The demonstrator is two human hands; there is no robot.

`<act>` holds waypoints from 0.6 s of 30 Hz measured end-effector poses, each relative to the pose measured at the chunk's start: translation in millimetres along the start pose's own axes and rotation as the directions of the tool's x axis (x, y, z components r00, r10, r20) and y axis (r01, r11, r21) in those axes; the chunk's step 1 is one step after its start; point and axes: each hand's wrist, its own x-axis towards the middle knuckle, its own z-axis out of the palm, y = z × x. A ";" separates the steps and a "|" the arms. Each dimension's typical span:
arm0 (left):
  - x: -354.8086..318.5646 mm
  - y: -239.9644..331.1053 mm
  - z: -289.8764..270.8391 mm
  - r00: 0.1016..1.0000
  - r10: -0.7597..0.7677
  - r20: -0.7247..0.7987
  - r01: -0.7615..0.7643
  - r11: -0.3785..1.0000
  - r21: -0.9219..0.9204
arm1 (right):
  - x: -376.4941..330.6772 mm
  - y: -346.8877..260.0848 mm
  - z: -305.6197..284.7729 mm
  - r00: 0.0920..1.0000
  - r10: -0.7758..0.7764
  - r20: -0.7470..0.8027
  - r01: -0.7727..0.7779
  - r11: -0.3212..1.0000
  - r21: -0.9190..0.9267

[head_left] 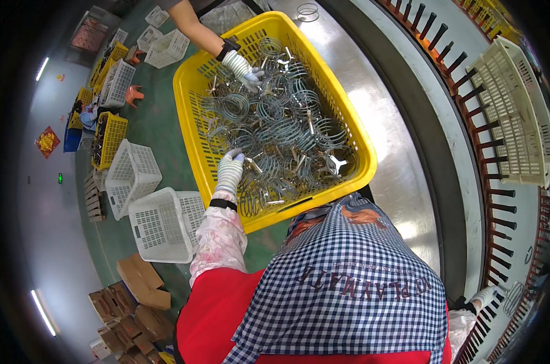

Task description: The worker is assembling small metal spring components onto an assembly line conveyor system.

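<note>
A large yellow basket (352, 118) holds a heap of springy wire coils (275, 130) with silver metal fittings. My left hand (229, 173), in a striped glove, reaches over the basket's near left side; its fingers are curled at the edge of a coil, partly hidden among the wires. Far to the right, my right hand (485, 296) is stretched out beside the row of black pegs. A loose wire coil (513, 301) is at its fingertips, and the fingers look closed on it, though small in view. Another person's gloved hand (244, 70) reaches into the basket from the far side.
A metal table (381, 109) lies right of the basket, with a single coil (307, 12) at its far end. Beyond it curves a rail of black-tipped pegs (488, 144). A cream crate (511, 115) stands behind. White crates (161, 227) and cardboard boxes (144, 282) sit at left.
</note>
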 end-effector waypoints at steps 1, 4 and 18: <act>-7.9 -10.7 -11.8 0.999 -0.008 -0.032 0.008 1.000 0.021 | -30.4 26.5 19.9 1.000 -0.010 0.022 0.018 0.916 -0.402; -24.3 -43.7 -28.2 0.760 -0.601 0.248 0.650 0.716 -0.256 | -111.7 58.1 60.7 0.996 0.027 0.079 0.016 0.866 -0.499; -61.9 -23.3 -23.2 0.702 -0.694 0.158 0.710 0.668 -0.221 | -254.5 63.7 107.8 0.881 0.305 0.363 -0.071 0.842 -0.535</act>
